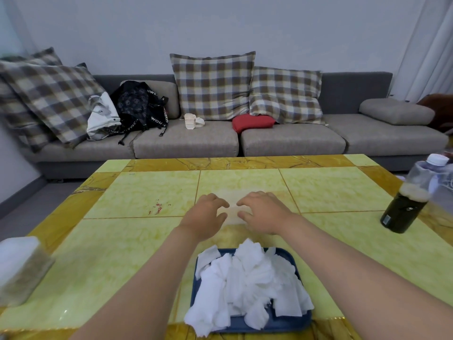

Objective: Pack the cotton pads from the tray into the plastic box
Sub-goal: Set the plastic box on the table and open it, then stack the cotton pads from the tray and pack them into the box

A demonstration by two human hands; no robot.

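**Flanking the plastic box with both hands**

The left hand [204, 214] and the right hand [263, 212] sit low over the counter [137, 253], just past the far end of the blue tray [284, 323]. Their fingers are curved and point toward each other. Between them lies a pale, see-through rectangle with faint edges, the plastic box [232, 212]. It cannot be told whether either hand grips the box or merely touches it.

The tray rests at the near counter edge, between the forearms. It is heaped with white cotton pads [247, 278], and some pads overhang its near-left rim.

A bottle [404, 202] of dark liquid with a white cap stands upright at the right counter edge. A grey sofa [186, 141] with plaid cushions stands behind the counter.
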